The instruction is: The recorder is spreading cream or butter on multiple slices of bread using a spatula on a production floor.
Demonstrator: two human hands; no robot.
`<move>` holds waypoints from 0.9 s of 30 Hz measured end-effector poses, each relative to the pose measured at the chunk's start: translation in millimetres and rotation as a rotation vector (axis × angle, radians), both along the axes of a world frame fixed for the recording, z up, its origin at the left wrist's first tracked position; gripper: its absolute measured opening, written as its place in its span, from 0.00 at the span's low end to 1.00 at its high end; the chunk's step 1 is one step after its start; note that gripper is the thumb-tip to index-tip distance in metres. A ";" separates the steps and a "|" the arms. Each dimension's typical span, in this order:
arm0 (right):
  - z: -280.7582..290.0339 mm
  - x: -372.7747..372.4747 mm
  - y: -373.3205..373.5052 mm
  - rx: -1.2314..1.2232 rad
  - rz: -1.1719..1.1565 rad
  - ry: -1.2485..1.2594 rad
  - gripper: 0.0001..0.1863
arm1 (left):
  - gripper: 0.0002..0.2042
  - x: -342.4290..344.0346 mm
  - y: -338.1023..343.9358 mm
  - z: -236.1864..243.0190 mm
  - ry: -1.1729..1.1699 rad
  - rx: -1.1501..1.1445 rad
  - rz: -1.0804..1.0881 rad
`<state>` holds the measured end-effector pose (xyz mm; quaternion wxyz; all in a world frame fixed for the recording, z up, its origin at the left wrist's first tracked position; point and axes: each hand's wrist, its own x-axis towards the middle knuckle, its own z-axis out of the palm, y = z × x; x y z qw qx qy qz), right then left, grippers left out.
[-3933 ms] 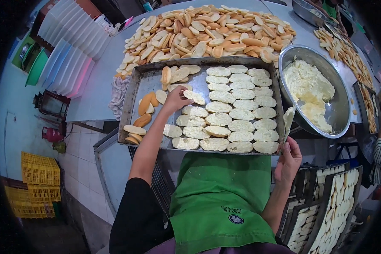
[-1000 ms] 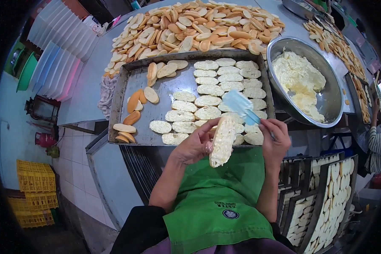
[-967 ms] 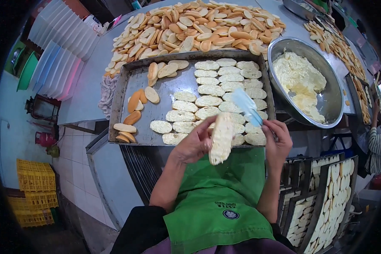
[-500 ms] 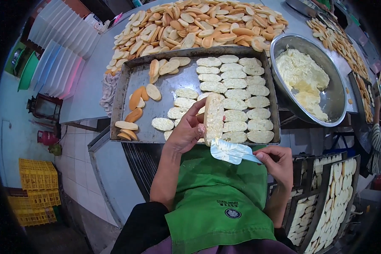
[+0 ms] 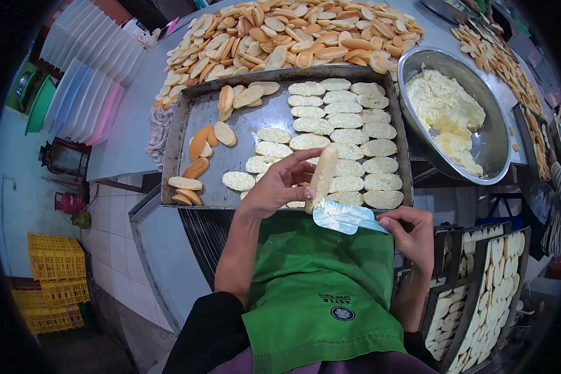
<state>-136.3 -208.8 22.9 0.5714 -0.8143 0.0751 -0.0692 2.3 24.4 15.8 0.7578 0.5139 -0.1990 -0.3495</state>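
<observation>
My left hand [image 5: 280, 187] grips an oval slice of bread [image 5: 323, 174] between thumb and fingers, holding it tilted on edge above the near side of the tray. In my right hand [image 5: 411, 232] is the handle of a light blue spatula [image 5: 344, 218], its broad blade smeared with pale cream and close against the bread's lower end. Beneath is a metal baking tray [image 5: 230, 177]. Rows of cream-covered bread slices [image 5: 379, 148] fill its right part. Plain bread pieces [image 5: 196, 168] lie loosely along its left side.
A large heap of bread pieces [image 5: 255, 37] lies behind the tray. On the right stands a steel bowl [image 5: 502, 149] holding pale cream [image 5: 442, 106]. Filled trays [image 5: 486, 299] are stacked at lower right. Yellow crates [image 5: 56, 255] and white plastic containers [image 5: 87, 100] are at left.
The bread in my left hand has turned from showing its spread face to standing more on edge. The spatula has shifted slightly right.
</observation>
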 end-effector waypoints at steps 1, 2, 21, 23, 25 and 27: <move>2.5 0.6 1.1 0.001 0.001 0.002 0.03 | 0.33 1.4 -0.3 0.9 -0.054 0.076 -0.043; 7.2 2.3 3.3 -0.092 -0.006 -0.062 0.03 | 0.32 2.5 -0.5 1.9 -0.107 0.152 -0.085; -24.1 21.6 18.0 -0.357 -0.149 -0.430 0.15 | 0.32 -12.4 1.7 -17.6 0.315 -0.132 -0.028; -24.7 24.1 15.1 -0.496 -0.220 -0.452 0.17 | 0.34 -13.6 -2.6 -13.8 0.348 -0.178 -0.049; -22.7 25.3 9.7 -0.665 -0.340 -0.460 0.19 | 0.35 -11.8 -1.7 -12.2 0.348 -0.197 -0.056; -17.3 22.7 11.6 -0.502 -0.297 -0.461 0.18 | 0.36 -11.4 -2.1 -13.1 0.350 -0.215 -0.064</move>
